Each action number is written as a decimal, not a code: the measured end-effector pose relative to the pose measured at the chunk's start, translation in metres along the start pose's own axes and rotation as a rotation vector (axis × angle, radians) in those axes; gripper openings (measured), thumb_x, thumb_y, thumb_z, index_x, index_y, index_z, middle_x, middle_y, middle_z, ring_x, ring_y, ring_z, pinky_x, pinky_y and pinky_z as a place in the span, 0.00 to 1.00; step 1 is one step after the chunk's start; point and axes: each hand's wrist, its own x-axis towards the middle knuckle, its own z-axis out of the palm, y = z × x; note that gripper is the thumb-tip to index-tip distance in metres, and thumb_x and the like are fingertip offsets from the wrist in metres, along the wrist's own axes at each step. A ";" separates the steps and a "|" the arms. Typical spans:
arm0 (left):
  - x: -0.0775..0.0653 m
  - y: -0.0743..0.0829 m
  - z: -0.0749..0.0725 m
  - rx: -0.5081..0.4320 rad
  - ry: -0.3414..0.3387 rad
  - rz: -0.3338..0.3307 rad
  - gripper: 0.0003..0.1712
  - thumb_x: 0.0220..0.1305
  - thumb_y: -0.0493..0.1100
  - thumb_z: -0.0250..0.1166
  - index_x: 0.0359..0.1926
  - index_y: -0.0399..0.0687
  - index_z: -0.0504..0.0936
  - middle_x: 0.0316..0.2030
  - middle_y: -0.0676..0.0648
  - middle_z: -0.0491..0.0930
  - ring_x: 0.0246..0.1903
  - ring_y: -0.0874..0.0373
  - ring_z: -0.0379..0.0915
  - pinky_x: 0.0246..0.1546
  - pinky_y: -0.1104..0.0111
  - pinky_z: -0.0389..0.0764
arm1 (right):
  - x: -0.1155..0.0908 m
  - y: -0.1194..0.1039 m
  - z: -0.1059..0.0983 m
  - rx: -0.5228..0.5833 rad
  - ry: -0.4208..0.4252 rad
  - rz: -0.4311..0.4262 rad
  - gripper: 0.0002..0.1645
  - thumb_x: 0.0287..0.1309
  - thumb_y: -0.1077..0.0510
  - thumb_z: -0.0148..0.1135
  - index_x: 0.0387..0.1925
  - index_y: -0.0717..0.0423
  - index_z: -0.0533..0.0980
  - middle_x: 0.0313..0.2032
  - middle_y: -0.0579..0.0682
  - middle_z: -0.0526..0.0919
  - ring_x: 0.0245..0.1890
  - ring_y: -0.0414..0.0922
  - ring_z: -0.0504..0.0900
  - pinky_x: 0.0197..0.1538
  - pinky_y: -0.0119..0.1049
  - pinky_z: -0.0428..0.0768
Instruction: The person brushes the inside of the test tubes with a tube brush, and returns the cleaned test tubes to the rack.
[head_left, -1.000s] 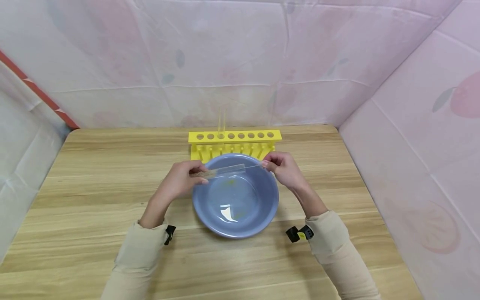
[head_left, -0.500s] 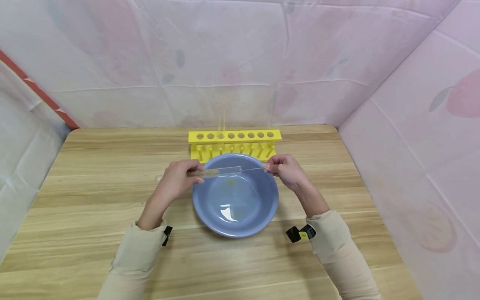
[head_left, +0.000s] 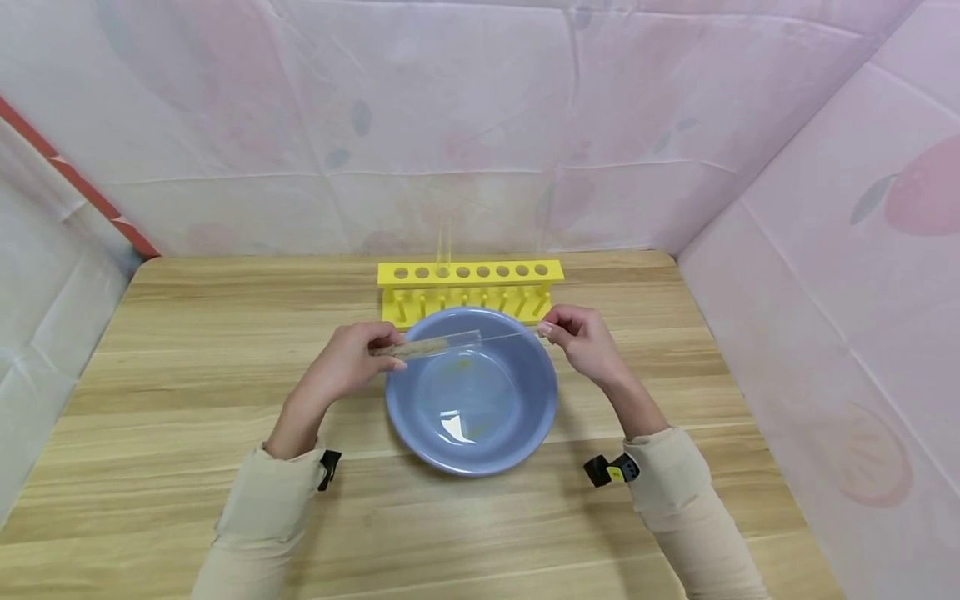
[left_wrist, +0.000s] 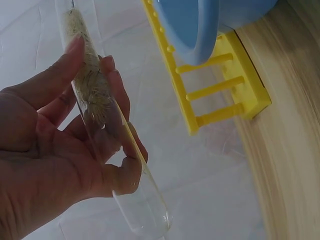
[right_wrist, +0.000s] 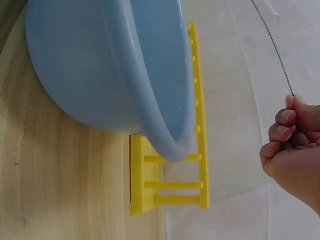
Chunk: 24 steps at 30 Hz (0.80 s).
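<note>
My left hand point(head_left: 352, 360) grips a clear glass test tube point(left_wrist: 145, 210), its fingers and thumb curled round the glass. Inside the tube, pale brush bristles point(left_wrist: 92, 95) show under the thumb, short of the rounded end. A thin twisted wire point(right_wrist: 275, 47), the handle of this test tube brush, runs out of the tube's mouth. At its far end my right hand point(head_left: 581, 342) pinches the wire between thumb and fingertips. Tube and wire lie nearly level above the back part of a blue basin point(head_left: 468, 454).
Right behind the basin stands a yellow test tube rack point(head_left: 472, 273), partly hidden by the basin's rim. One upright glass tube point(head_left: 444, 242) stands in it. The wooden table point(head_left: 187, 400) meets a printed cloth point(head_left: 450, 100) at the back and sides.
The right hand has moved a little to the right, and the left hand slightly left. The bristles now sit nearer the tube's mouth. Basin and rack stay put.
</note>
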 end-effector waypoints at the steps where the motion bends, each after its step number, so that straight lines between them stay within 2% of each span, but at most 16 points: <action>1: 0.000 0.000 0.000 0.009 0.003 -0.006 0.08 0.51 0.34 0.68 0.34 0.38 0.79 0.27 0.47 0.76 0.30 0.53 0.69 0.32 0.64 0.72 | 0.000 0.001 -0.001 -0.006 0.000 0.018 0.10 0.58 0.71 0.53 0.22 0.70 0.71 0.17 0.48 0.66 0.17 0.39 0.61 0.21 0.30 0.60; 4: 0.000 0.001 0.001 0.038 0.022 -0.018 0.09 0.51 0.34 0.68 0.34 0.39 0.80 0.28 0.46 0.76 0.31 0.52 0.69 0.34 0.62 0.73 | 0.002 0.013 -0.004 0.013 -0.008 0.099 0.10 0.58 0.68 0.54 0.22 0.69 0.71 0.17 0.48 0.66 0.18 0.41 0.62 0.22 0.32 0.61; 6: -0.001 0.000 0.002 0.060 0.036 -0.022 0.09 0.50 0.34 0.69 0.34 0.39 0.80 0.27 0.47 0.75 0.30 0.52 0.69 0.33 0.62 0.72 | 0.002 0.013 -0.005 0.034 -0.020 0.170 0.11 0.58 0.68 0.54 0.22 0.69 0.71 0.16 0.48 0.66 0.19 0.42 0.63 0.25 0.33 0.63; 9: -0.002 -0.001 0.002 0.083 0.057 -0.017 0.10 0.48 0.33 0.69 0.35 0.39 0.81 0.24 0.47 0.73 0.28 0.53 0.67 0.30 0.63 0.70 | 0.001 0.014 -0.006 0.109 -0.034 0.263 0.10 0.57 0.69 0.53 0.21 0.70 0.70 0.16 0.48 0.65 0.20 0.41 0.64 0.27 0.32 0.64; 12: -0.004 -0.002 0.002 0.086 0.069 -0.009 0.11 0.47 0.33 0.70 0.34 0.38 0.81 0.23 0.48 0.71 0.26 0.54 0.67 0.28 0.64 0.69 | 0.001 0.014 -0.007 0.173 -0.044 0.314 0.10 0.57 0.71 0.52 0.21 0.70 0.69 0.16 0.48 0.64 0.20 0.40 0.63 0.27 0.31 0.63; 14: -0.005 -0.003 0.002 0.082 0.075 -0.003 0.10 0.47 0.33 0.70 0.34 0.38 0.81 0.22 0.48 0.71 0.26 0.54 0.67 0.29 0.64 0.69 | 0.002 0.015 -0.008 0.183 -0.048 0.312 0.10 0.57 0.72 0.52 0.21 0.71 0.69 0.16 0.48 0.64 0.20 0.40 0.63 0.27 0.31 0.63; 17: -0.005 -0.006 0.002 0.058 0.068 0.002 0.09 0.48 0.33 0.69 0.33 0.38 0.80 0.23 0.48 0.71 0.28 0.53 0.69 0.30 0.63 0.70 | 0.001 0.015 -0.009 0.129 -0.034 0.273 0.10 0.57 0.70 0.53 0.22 0.73 0.69 0.16 0.48 0.64 0.21 0.40 0.64 0.28 0.31 0.64; 24: -0.006 -0.013 -0.001 0.007 0.028 -0.008 0.08 0.50 0.34 0.69 0.33 0.40 0.81 0.28 0.47 0.76 0.32 0.52 0.71 0.35 0.62 0.72 | -0.001 0.018 -0.013 0.028 0.023 0.103 0.10 0.58 0.68 0.55 0.25 0.74 0.72 0.18 0.48 0.68 0.21 0.39 0.65 0.25 0.31 0.64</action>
